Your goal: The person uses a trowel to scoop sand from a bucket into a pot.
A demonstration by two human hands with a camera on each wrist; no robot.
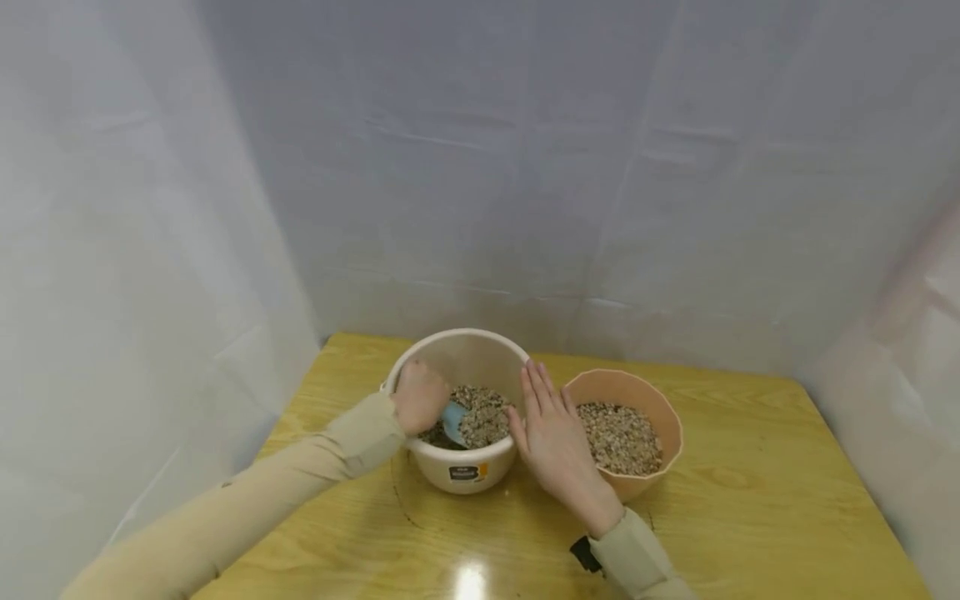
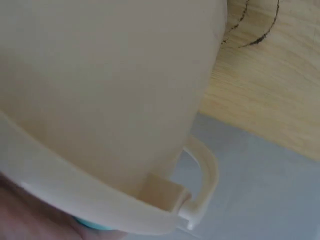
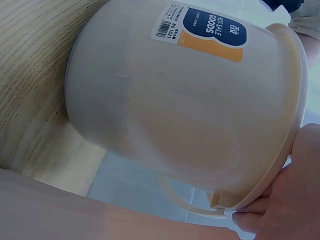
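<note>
On the wooden table a round cream bowl of pebbly grain stands just beside a peach bowl holding the same. The left hand grips a blue scoop, its handle hidden, sunk in the cream bowl's grain. The right hand, fingers straight, presses that bowl's rim, between the two bowls.

table: yellow wood table | backdrop: white sheeting on three sides | bowl: orange bowl holding gravel
</note>
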